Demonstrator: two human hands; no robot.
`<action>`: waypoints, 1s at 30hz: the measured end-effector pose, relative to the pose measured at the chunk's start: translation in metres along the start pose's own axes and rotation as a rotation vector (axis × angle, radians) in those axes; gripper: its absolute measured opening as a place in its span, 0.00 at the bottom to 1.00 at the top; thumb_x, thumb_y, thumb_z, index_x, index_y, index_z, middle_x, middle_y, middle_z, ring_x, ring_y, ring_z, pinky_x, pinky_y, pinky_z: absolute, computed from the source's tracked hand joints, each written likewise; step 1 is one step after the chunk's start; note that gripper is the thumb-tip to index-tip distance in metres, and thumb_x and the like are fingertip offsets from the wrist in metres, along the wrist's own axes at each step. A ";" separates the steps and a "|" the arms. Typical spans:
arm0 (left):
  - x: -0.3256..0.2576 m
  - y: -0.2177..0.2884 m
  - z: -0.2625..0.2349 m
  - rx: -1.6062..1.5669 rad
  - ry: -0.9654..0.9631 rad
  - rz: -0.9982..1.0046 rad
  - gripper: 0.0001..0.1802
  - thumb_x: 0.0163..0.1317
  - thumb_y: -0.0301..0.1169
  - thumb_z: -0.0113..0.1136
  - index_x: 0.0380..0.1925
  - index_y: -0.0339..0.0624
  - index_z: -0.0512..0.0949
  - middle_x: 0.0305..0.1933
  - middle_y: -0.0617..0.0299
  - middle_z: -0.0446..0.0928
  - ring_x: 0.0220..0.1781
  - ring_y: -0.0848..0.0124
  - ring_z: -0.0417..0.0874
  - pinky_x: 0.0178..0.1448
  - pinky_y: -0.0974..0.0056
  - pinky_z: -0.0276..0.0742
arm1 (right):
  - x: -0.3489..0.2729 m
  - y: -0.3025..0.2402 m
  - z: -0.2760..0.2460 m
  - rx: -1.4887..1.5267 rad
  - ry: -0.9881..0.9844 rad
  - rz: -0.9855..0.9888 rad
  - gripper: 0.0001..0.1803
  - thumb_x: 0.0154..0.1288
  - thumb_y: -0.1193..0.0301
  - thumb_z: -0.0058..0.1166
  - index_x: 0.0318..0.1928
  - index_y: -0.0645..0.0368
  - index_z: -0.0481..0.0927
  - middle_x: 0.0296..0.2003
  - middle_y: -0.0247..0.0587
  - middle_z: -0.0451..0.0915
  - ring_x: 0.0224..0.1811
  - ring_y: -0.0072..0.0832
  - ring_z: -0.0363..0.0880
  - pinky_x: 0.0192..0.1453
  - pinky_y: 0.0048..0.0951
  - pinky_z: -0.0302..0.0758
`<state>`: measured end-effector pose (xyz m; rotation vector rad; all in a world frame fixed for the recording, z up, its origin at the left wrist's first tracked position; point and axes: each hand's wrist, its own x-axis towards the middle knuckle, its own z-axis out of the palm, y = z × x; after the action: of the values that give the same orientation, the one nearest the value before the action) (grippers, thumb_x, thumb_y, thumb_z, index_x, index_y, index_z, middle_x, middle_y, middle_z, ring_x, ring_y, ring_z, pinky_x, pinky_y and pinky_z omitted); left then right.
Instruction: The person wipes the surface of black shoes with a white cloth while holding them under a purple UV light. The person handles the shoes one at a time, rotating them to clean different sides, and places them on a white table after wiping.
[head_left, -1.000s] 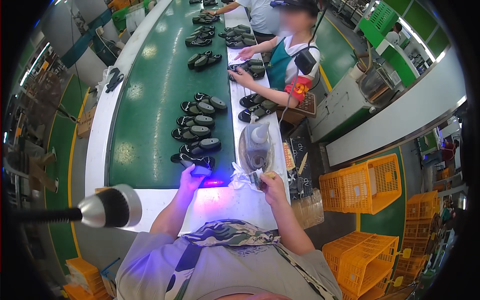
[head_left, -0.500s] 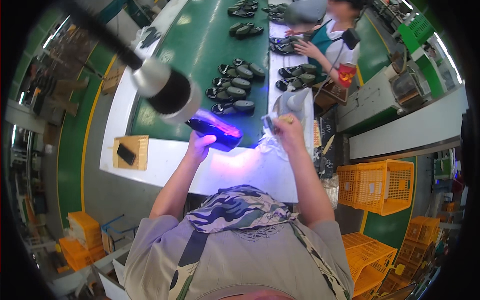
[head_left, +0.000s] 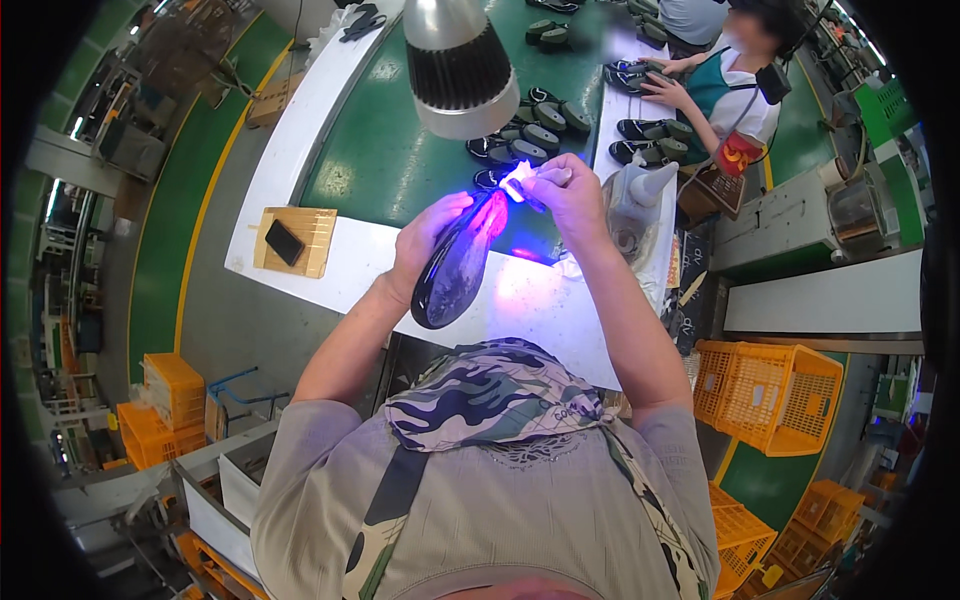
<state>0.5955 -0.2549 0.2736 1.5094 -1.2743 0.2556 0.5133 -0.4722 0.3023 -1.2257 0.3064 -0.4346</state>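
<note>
A dark, glossy-edged shoe [head_left: 452, 275] is in my left hand [head_left: 428, 240], tilted, its wide end toward me and its narrower end under violet light. My right hand [head_left: 568, 205] is closed on a small hand tool [head_left: 532, 192] at that lit end. A crumpled white bit [head_left: 518, 182] glows brightly there; whether it touches the shoe I cannot tell. Just above, a metal lamp [head_left: 462, 75] with black ribs points down. Behind my hands, several dark sandals [head_left: 530, 130] lie on the green belt [head_left: 380, 150].
A phone [head_left: 284, 242] rests on a wooden board [head_left: 318, 245] at the left. Right of my hand stands a translucent squeeze bottle [head_left: 637, 195]. A co-worker [head_left: 735, 95] handles sandals at far right. Orange crates [head_left: 770, 395] stack at lower right.
The shoe has swung from lying crosswise to pointing away from me. My right hand has brought its tool across to the shoe's lit end. The whole view has shifted.
</note>
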 end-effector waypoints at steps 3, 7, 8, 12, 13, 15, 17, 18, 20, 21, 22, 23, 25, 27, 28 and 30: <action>0.004 0.007 -0.006 0.054 -0.035 0.079 0.30 0.46 0.21 0.71 0.51 0.35 0.70 0.51 0.44 0.77 0.55 0.50 0.80 0.60 0.55 0.77 | 0.002 0.003 0.004 0.025 -0.010 -0.008 0.13 0.55 0.83 0.63 0.35 0.60 0.71 0.24 0.26 0.70 0.24 0.17 0.70 0.29 0.23 0.70; 0.014 0.017 -0.005 0.053 -0.046 0.146 0.29 0.47 0.21 0.71 0.50 0.36 0.70 0.50 0.45 0.78 0.55 0.49 0.80 0.61 0.52 0.76 | 0.002 0.011 0.002 -0.001 -0.024 -0.017 0.12 0.56 0.81 0.63 0.35 0.60 0.71 0.24 0.26 0.70 0.26 0.18 0.71 0.29 0.24 0.71; 0.015 0.018 -0.003 0.051 -0.049 0.153 0.28 0.47 0.22 0.71 0.50 0.36 0.70 0.50 0.45 0.78 0.55 0.49 0.80 0.61 0.52 0.76 | 0.001 0.012 0.000 -0.012 -0.025 -0.020 0.12 0.57 0.80 0.63 0.36 0.60 0.71 0.24 0.26 0.71 0.26 0.18 0.71 0.30 0.24 0.71; 0.018 0.014 0.005 0.055 -0.076 0.145 0.30 0.47 0.23 0.72 0.51 0.37 0.70 0.50 0.45 0.78 0.54 0.49 0.80 0.60 0.53 0.76 | -0.011 0.010 -0.004 0.055 -0.074 0.023 0.10 0.57 0.79 0.62 0.36 0.61 0.73 0.25 0.27 0.72 0.28 0.18 0.73 0.32 0.23 0.72; 0.018 0.009 0.007 0.076 -0.087 0.136 0.30 0.47 0.24 0.72 0.51 0.37 0.70 0.49 0.45 0.78 0.53 0.49 0.81 0.59 0.53 0.77 | -0.014 0.008 -0.003 0.098 -0.083 0.030 0.10 0.56 0.79 0.61 0.36 0.62 0.74 0.25 0.28 0.73 0.28 0.17 0.72 0.32 0.22 0.72; 0.015 -0.001 0.013 0.106 -0.118 0.098 0.31 0.46 0.24 0.73 0.51 0.38 0.70 0.49 0.46 0.78 0.52 0.49 0.81 0.58 0.53 0.77 | -0.019 0.002 -0.002 0.151 -0.093 0.031 0.09 0.55 0.80 0.61 0.35 0.62 0.74 0.25 0.28 0.74 0.27 0.16 0.72 0.32 0.22 0.72; 0.013 -0.009 0.020 0.120 -0.154 0.043 0.32 0.45 0.25 0.73 0.51 0.38 0.70 0.49 0.46 0.78 0.51 0.50 0.82 0.57 0.54 0.78 | -0.024 -0.009 -0.002 0.167 -0.095 0.015 0.09 0.55 0.80 0.60 0.35 0.63 0.74 0.25 0.29 0.73 0.28 0.17 0.73 0.33 0.22 0.72; 0.011 -0.009 0.022 0.117 -0.161 -0.002 0.31 0.45 0.26 0.73 0.51 0.38 0.71 0.48 0.47 0.78 0.50 0.51 0.82 0.55 0.55 0.79 | -0.027 -0.015 -0.001 0.160 -0.104 0.025 0.09 0.56 0.80 0.61 0.35 0.63 0.74 0.25 0.29 0.73 0.28 0.17 0.73 0.33 0.22 0.72; 0.016 -0.002 0.026 0.108 -0.174 -0.087 0.30 0.45 0.27 0.73 0.50 0.38 0.72 0.48 0.48 0.78 0.48 0.54 0.83 0.53 0.58 0.80 | -0.031 -0.030 -0.002 0.145 -0.121 0.040 0.09 0.56 0.80 0.61 0.35 0.63 0.74 0.25 0.29 0.73 0.29 0.18 0.74 0.33 0.23 0.73; 0.020 0.003 0.027 0.145 -0.196 -0.099 0.30 0.45 0.28 0.73 0.50 0.38 0.72 0.47 0.49 0.79 0.47 0.55 0.83 0.52 0.59 0.80 | -0.031 -0.035 -0.002 0.114 -0.128 0.025 0.09 0.57 0.79 0.62 0.35 0.63 0.74 0.25 0.29 0.74 0.29 0.18 0.74 0.33 0.23 0.73; 0.026 0.010 0.027 0.181 -0.215 -0.111 0.30 0.44 0.29 0.73 0.49 0.38 0.72 0.46 0.50 0.79 0.46 0.56 0.83 0.51 0.59 0.80 | -0.031 -0.040 -0.003 0.081 -0.135 0.009 0.09 0.57 0.79 0.62 0.35 0.63 0.73 0.25 0.30 0.74 0.29 0.18 0.74 0.33 0.23 0.73; 0.030 0.015 0.028 0.219 -0.234 -0.124 0.30 0.44 0.30 0.73 0.49 0.38 0.73 0.46 0.51 0.79 0.46 0.57 0.84 0.51 0.60 0.80 | -0.031 -0.044 -0.004 0.048 -0.144 -0.007 0.10 0.57 0.78 0.63 0.34 0.63 0.73 0.25 0.30 0.74 0.30 0.18 0.74 0.33 0.23 0.73; 0.035 0.015 0.030 0.265 -0.306 -0.134 0.29 0.43 0.31 0.73 0.47 0.39 0.74 0.43 0.52 0.79 0.44 0.57 0.84 0.48 0.60 0.81 | -0.031 -0.052 -0.006 0.004 -0.138 -0.030 0.10 0.57 0.78 0.63 0.35 0.62 0.73 0.25 0.30 0.74 0.30 0.17 0.74 0.35 0.22 0.74; 0.036 0.014 0.030 0.281 -0.369 -0.175 0.28 0.42 0.31 0.74 0.45 0.40 0.74 0.41 0.54 0.80 0.42 0.58 0.84 0.46 0.60 0.81 | -0.031 -0.054 -0.008 -0.062 -0.138 -0.071 0.10 0.58 0.77 0.64 0.35 0.62 0.74 0.26 0.31 0.75 0.31 0.16 0.74 0.36 0.21 0.74; 0.037 0.014 0.030 0.274 -0.396 -0.208 0.27 0.41 0.31 0.74 0.44 0.41 0.74 0.41 0.54 0.79 0.42 0.58 0.84 0.45 0.59 0.81 | -0.029 -0.055 -0.010 -0.106 -0.139 -0.102 0.10 0.58 0.77 0.63 0.35 0.62 0.74 0.28 0.32 0.76 0.32 0.17 0.74 0.38 0.21 0.74; 0.041 0.020 0.027 0.208 -0.441 -0.336 0.25 0.39 0.32 0.74 0.39 0.42 0.74 0.36 0.56 0.79 0.39 0.58 0.83 0.42 0.59 0.80 | -0.024 -0.055 -0.011 -0.157 -0.140 -0.173 0.10 0.58 0.76 0.63 0.35 0.63 0.74 0.30 0.34 0.77 0.34 0.17 0.75 0.40 0.21 0.74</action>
<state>0.5837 -0.2964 0.3039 2.0055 -1.3305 -0.1807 0.4789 -0.4846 0.3508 -1.4349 0.1159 -0.4781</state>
